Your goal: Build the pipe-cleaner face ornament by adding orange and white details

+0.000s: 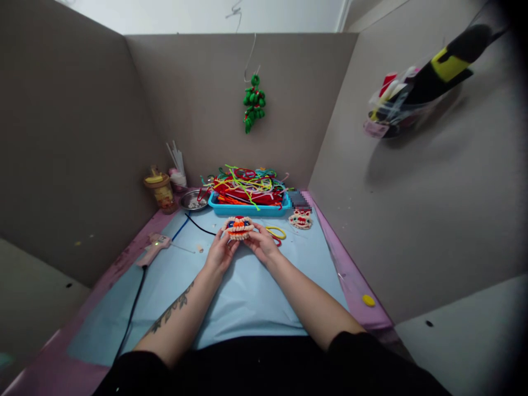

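Observation:
Between both hands, a lion-dance head craft (238, 228) made of fuzzy pipe cleaners is held above the blue sheet. It is cream with an orange nose and mouth and blue eyes. My left hand (223, 250) grips its left side, fingers closed on the edge. On the other side my right hand (261, 243) pinches the lower right edge. Just right of that hand lie scissors (275, 230) with yellow and red loops, partly hidden behind it. A similar cream lion head (301, 220) lies farther right, apart from both hands.
A blue tray (247, 209) heaped with colourful pipe cleaners stands at the back. Left of it are a metal dish (194, 201) and a lidded cup (160, 190). A glue gun (154, 248) with a black cord lies left. Partition walls (243, 55) enclose the table.

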The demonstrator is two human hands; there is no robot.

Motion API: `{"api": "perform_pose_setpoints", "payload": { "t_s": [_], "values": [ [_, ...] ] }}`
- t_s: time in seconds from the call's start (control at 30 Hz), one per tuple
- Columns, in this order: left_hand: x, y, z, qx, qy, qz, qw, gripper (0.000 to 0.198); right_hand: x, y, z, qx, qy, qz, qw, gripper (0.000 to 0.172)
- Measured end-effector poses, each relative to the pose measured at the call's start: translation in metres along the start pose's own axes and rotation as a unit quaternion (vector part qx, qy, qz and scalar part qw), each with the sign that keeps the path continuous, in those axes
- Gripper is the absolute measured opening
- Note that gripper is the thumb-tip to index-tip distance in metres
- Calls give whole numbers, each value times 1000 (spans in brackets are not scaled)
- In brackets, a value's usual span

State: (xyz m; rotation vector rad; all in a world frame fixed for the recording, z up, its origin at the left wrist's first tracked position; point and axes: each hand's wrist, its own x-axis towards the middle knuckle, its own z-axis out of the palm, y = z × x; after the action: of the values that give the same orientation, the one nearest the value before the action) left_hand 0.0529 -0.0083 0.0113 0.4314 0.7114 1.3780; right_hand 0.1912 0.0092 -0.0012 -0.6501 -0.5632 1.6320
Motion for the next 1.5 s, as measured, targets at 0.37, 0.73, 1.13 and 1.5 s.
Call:
{"api": "perform_pose_setpoints", "payload": {
  "t_s": [0.37, 0.73, 1.13, 1.5],
  "values": [
    [0, 2, 0, 5, -12, -3, 1000, 38, -1, -5, -1, 3, 2, -4, 1000, 45],
    [-2, 1, 1, 7, -41, -13, 999, 41, -4, -9, 3, 25, -3, -10, 1000, 41],
    [3, 4, -4, 2, -47, -25, 999, 30, -1, -9, 2, 29, 14, -20, 999, 43],
    [4, 3, -6, -14, -59, -14, 998, 33, -2, -11, 1, 74, -26, 10, 997, 33]
  ]
}}
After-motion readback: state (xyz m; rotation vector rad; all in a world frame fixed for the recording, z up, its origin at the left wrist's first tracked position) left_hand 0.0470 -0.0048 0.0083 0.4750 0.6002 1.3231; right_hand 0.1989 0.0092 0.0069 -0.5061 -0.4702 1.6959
